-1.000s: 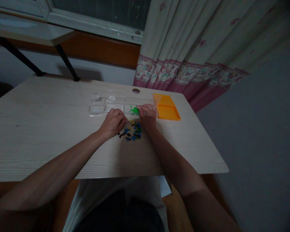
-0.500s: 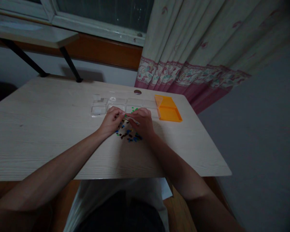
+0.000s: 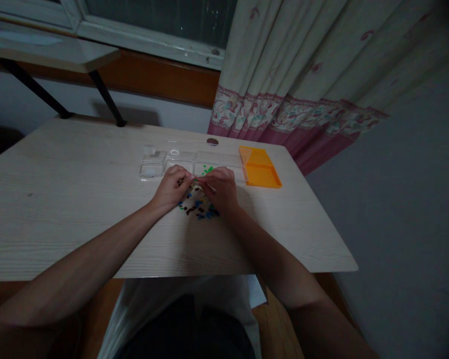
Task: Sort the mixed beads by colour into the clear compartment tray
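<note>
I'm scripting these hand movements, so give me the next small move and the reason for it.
I'd ease the right hand slightly away from the left hand. Their fingers come together beside the mixed loose pieces, and whatever they may pinch is too hidden to tell; seeing its colour would probably help, since only green pieces show in one compartment of the clear tray.

Free tabletop (image 3: 78, 199) leftward, clear compartments (image 3: 187, 156) ahead
</note>
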A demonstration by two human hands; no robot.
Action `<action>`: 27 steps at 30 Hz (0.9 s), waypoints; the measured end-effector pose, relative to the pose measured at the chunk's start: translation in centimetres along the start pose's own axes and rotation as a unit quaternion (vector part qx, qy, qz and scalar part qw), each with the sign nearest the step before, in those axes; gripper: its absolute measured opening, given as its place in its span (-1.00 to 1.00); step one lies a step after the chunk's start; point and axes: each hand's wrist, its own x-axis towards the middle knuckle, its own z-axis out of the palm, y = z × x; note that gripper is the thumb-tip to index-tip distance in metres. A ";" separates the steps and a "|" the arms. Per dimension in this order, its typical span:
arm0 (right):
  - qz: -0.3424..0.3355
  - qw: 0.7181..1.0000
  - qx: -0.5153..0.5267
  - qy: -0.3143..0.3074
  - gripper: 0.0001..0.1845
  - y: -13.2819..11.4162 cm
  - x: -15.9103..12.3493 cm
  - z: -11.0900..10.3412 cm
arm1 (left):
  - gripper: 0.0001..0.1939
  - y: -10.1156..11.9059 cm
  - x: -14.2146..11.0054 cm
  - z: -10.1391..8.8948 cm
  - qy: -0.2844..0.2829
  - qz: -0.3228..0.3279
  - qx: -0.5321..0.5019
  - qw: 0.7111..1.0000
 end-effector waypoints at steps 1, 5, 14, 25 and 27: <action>0.005 1.000 0.000 0.003 -0.78 0.1 0.0 0.0 | -0.75 0.0 0.0 0.0 -0.001 0.001 0.001 1.000; 0.046 0.997 0.021 0.057 -0.78 1.3 0.3 0.2 | -0.74 0.0 -0.1 -0.1 -0.001 0.005 0.000 1.000; 0.149 0.979 -0.024 0.140 -0.85 6.0 0.3 1.5 | -0.73 -0.3 -0.1 -0.2 0.010 -0.007 0.013 1.000; 0.160 0.977 -0.016 0.137 -0.81 6.1 0.3 2.0 | -0.74 0.2 -0.1 -0.4 0.004 -0.003 0.020 1.000; 0.161 0.977 -0.015 0.137 -0.79 6.1 0.4 2.0 | -0.75 0.2 -0.2 -0.3 0.001 -0.002 0.019 1.000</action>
